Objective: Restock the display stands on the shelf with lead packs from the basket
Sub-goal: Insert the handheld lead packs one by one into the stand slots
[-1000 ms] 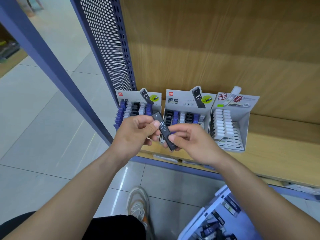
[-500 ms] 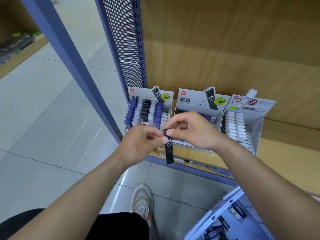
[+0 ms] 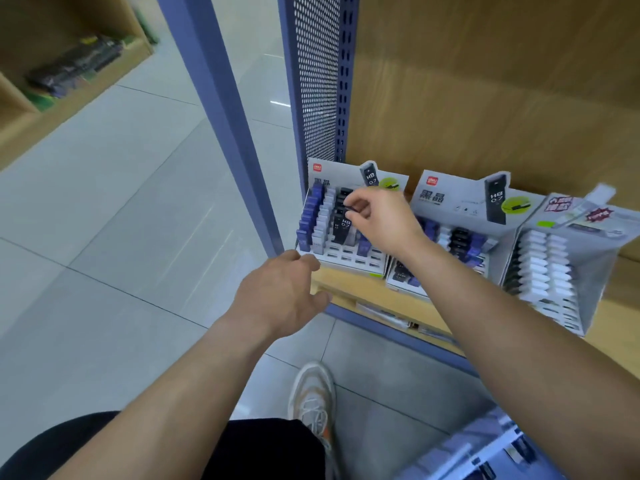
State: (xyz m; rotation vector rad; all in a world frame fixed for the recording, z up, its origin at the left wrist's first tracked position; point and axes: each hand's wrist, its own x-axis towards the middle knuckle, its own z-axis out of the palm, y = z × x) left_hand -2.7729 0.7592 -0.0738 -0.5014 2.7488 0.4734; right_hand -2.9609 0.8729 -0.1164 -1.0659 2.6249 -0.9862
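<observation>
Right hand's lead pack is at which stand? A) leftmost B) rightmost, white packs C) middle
A: the right hand pinches the black lead pack over the leftmost display stand, beside the perforated panel.

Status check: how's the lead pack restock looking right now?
Right grip pinches black lead pack at left stand. Left grip free, holds nothing. Nothing seen in the way.
</observation>
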